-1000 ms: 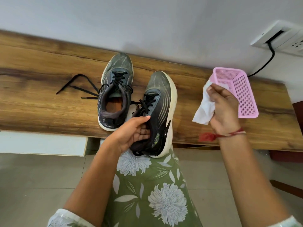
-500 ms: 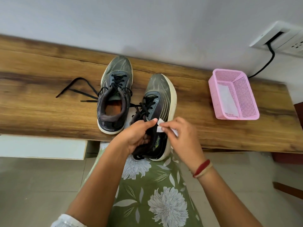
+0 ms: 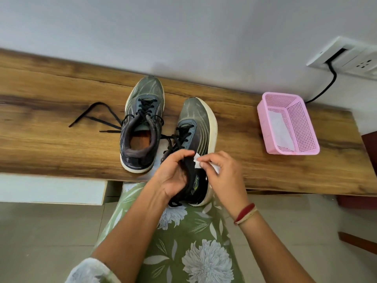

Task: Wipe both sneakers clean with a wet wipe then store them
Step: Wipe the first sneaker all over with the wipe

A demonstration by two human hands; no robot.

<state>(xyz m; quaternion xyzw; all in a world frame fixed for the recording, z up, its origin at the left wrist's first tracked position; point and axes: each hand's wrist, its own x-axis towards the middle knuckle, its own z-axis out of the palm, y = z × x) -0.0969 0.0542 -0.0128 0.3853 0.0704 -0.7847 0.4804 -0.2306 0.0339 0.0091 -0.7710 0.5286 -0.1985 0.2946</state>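
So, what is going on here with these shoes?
A person is cleaning sneakers at a wooden shelf. The left hand grips the nearer sneaker at its collar, heel jutting over the shelf edge. The right hand pinches a white wet wipe against that sneaker's side. The other sneaker stands to the left, untouched, laces loose. A pink basket with a white sheet inside sits to the right.
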